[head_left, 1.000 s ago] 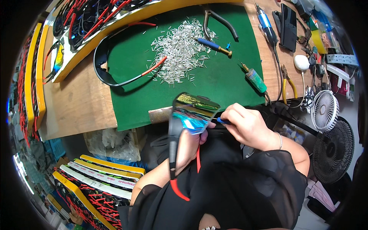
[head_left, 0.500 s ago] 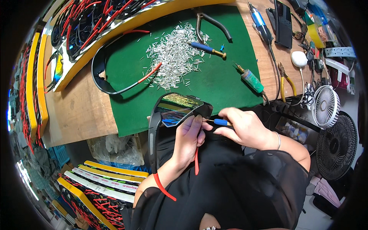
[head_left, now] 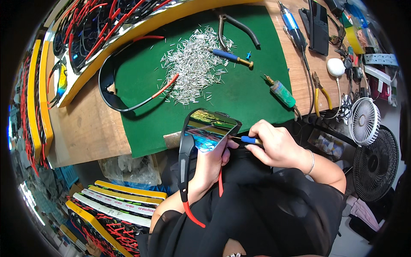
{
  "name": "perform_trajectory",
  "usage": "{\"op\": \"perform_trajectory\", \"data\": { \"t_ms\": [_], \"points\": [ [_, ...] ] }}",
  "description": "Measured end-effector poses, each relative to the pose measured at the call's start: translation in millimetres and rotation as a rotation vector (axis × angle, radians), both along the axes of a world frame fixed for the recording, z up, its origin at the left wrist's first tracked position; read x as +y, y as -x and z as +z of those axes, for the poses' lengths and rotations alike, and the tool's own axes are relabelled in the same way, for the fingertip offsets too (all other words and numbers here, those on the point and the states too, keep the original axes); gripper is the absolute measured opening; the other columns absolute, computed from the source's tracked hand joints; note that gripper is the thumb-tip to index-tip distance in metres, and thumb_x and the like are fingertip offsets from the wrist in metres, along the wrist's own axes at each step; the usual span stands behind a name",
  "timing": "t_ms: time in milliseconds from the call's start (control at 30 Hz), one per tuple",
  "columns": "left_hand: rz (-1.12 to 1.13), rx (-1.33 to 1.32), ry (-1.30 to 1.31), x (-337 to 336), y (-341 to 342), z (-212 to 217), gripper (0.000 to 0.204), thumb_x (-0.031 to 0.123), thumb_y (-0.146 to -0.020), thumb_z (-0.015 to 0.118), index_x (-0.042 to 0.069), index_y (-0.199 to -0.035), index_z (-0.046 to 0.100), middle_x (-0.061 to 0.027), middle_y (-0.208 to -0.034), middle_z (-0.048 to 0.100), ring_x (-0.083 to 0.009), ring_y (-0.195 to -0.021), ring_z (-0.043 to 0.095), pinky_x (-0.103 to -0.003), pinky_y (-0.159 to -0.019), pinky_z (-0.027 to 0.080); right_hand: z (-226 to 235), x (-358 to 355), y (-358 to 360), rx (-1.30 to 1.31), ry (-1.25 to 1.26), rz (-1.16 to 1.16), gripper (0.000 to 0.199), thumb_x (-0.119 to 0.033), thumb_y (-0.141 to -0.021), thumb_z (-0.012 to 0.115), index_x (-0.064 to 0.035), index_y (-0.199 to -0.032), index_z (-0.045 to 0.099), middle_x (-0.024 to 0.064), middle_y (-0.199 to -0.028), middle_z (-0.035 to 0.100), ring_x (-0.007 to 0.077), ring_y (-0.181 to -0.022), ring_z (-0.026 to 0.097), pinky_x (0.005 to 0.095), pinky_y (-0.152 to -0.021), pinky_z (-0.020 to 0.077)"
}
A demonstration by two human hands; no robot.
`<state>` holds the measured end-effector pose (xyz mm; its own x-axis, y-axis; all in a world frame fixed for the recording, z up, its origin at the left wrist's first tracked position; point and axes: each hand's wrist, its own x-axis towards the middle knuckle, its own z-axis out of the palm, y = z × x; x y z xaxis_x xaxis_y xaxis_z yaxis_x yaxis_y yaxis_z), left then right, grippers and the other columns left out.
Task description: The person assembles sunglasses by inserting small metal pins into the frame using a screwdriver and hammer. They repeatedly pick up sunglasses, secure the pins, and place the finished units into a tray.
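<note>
Mirror-lensed sport sunglasses (head_left: pixel 207 127) with black arms and red tips are gripped in my left hand (head_left: pixel 209 166), just off the front edge of the green mat (head_left: pixel 252 98). Its fingers are partly hidden behind the lens. My right hand (head_left: pixel 276 143) pinches the handle of a small blue screwdriver (head_left: pixel 248 140). The thin shaft points left at the hinge side of the frame; whether its tip touches is hidden. Beyond them lies a heap of small silver pins (head_left: pixel 195 64). Another blue-handled screwdriver (head_left: pixel 227 55) rests across the heap.
Another pair of glasses (head_left: pixel 113 100) lies at the mat's left, one red tip on the pins. Pliers (head_left: pixel 242 30), a green-handled tool (head_left: pixel 282 94) and yellow-handled pliers (head_left: pixel 319 96) are around the right side. A yellow-edged tray (head_left: pixel 141 32) of glasses borders the back left.
The sunglasses have shifted slightly right and turned, so the lens now covers more of my left fingers. My right hand has moved little, still holding the screwdriver.
</note>
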<state>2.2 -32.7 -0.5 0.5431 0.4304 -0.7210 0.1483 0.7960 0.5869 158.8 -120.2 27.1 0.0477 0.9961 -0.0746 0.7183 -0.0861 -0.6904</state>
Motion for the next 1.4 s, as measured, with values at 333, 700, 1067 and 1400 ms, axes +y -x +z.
{"op": "perform_trajectory", "data": {
  "t_ms": [333, 700, 1067, 1400],
  "points": [
    [0.01, 0.01, 0.017, 0.4, -1.7, 1.1, 0.028, 0.023, -0.094, 0.041, 0.003, -0.078, 0.052, -0.0004, -0.056, 0.046, -0.0046, -0.041, 0.034, -0.018, -0.039, 0.027, -0.1, 1.9, -0.7, 0.036, -0.006, -0.066, 0.02, -0.019, -0.081, 0.06, -0.0017, -0.085, 0.051, 0.0114, -0.066, 0.055, 0.0259, -0.057, 0.057, 0.0341, -0.051, 0.0462],
    [-0.02, 0.009, -0.002, -0.4, 1.9, -2.8, 0.029, 0.023, -0.094, 0.041, 0.003, -0.077, 0.052, -0.0007, -0.058, 0.047, -0.0044, -0.042, 0.034, -0.018, -0.04, 0.027, -2.3, 3.0, 2.3, 0.105, -0.02, -0.118, 0.018, -0.018, -0.081, 0.059, -0.0018, -0.084, 0.051, 0.0118, -0.065, 0.055, 0.0282, -0.057, 0.057, 0.0344, -0.051, 0.0465],
    [-0.029, -0.087, 0.051, -1.9, 8.4, -9.6, 0.015, 0.018, -0.094, 0.041, 0.004, -0.089, 0.045, -0.007, -0.074, 0.058, -0.0045, -0.043, 0.036, -0.017, -0.039, 0.029, 6.6, -9.4, -11.3, 0.235, 0.342, -0.196, 0.022, -0.015, -0.077, 0.064, -0.0014, -0.089, 0.052, 0.0048, -0.061, 0.055, 0.0178, -0.053, 0.056, 0.0276, -0.051, 0.0441],
    [0.072, -0.024, 0.074, -13.1, 12.9, -10.8, 0.028, 0.025, -0.095, 0.038, 0.003, -0.098, 0.055, 0.0007, -0.064, 0.049, -0.0039, -0.046, 0.036, -0.018, -0.041, 0.025, -26.5, 9.2, 27.9, 1.229, 0.373, -0.453, 0.009, -0.004, -0.081, 0.059, 0.0009, -0.083, 0.053, 0.0021, -0.079, 0.057, 0.0071, -0.073, 0.051, 0.0218, -0.065, 0.0429]
  ]
}}
